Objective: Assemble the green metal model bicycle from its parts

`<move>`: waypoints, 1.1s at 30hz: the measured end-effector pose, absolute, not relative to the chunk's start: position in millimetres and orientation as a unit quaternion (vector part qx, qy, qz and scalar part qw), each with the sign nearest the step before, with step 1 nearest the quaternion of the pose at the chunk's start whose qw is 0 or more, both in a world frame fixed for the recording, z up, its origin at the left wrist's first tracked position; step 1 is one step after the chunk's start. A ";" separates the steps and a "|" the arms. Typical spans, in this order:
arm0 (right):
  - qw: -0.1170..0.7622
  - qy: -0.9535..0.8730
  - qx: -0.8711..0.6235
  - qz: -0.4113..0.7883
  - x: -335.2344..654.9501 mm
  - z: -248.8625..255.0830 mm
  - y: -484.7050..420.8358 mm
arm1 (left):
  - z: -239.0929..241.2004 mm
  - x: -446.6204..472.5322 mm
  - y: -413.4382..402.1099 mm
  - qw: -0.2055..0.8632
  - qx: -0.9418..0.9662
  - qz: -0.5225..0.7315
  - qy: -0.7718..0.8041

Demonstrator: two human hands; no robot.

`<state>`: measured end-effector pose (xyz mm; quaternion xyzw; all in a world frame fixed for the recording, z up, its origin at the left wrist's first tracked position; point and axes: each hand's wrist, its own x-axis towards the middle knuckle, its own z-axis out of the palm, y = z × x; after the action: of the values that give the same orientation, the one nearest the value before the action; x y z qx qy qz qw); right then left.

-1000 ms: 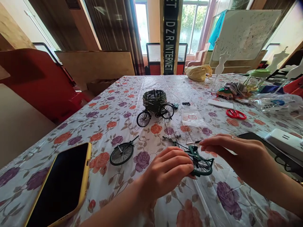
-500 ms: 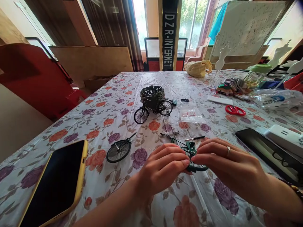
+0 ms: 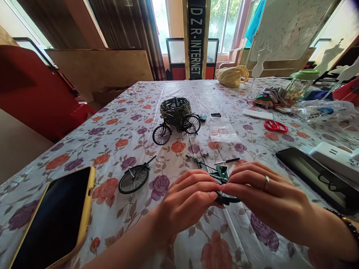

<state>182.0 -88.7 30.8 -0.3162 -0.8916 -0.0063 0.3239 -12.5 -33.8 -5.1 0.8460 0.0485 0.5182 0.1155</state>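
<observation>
Between my two hands is a dark green model bicycle frame (image 3: 222, 172) with a wheel, partly hidden by my fingers. My left hand (image 3: 190, 196) is closed on its left side. From the right, my right hand (image 3: 269, 198) pinches at the wheel's hub area, its fingertips meeting those of the left; any small part between them is hidden. A loose model bicycle wheel with a fork (image 3: 134, 178) lies to the left. Just beyond my hands rests a thin black-handled screwdriver (image 3: 228, 161). Farther back stands a black model bicycle (image 3: 176, 125) against a dark woven basket (image 3: 175, 106).
A yellow-cased phone (image 3: 53, 216) lies at the left front. On the right are a black glasses case (image 3: 314, 175), a white power strip (image 3: 333, 157), red-handled scissors (image 3: 276, 126) and a plastic bag (image 3: 331, 112). A small clear packet (image 3: 223, 130) lies past the screwdriver.
The whole view has shifted slightly, so things appear a little farther left and higher. Both hands keep their hold on the green frame, with fingertips still together.
</observation>
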 end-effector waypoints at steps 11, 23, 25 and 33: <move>0.317 -0.900 -0.296 -0.045 182.1 30.7 -89.7 | -5.4 -14.8 -34.4 0.109 0.851 0.511 0.049; 0.301 -0.906 -0.293 -0.058 178.9 47.7 -93.9 | -6.4 -13.3 -35.2 0.123 0.845 0.518 0.044; 0.303 -0.906 -0.290 -0.061 178.4 46.4 -93.7 | -6.8 -13.4 -35.3 0.124 0.845 0.518 0.045; 0.321 -0.899 -0.290 -0.072 178.2 43.8 -95.1 | -6.9 -19.9 -38.6 0.088 0.869 0.485 0.032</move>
<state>178.2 -95.1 43.8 -0.2898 -0.8986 -0.0723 0.3213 -19.9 -38.6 -6.9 0.8693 0.0319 0.4854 0.0879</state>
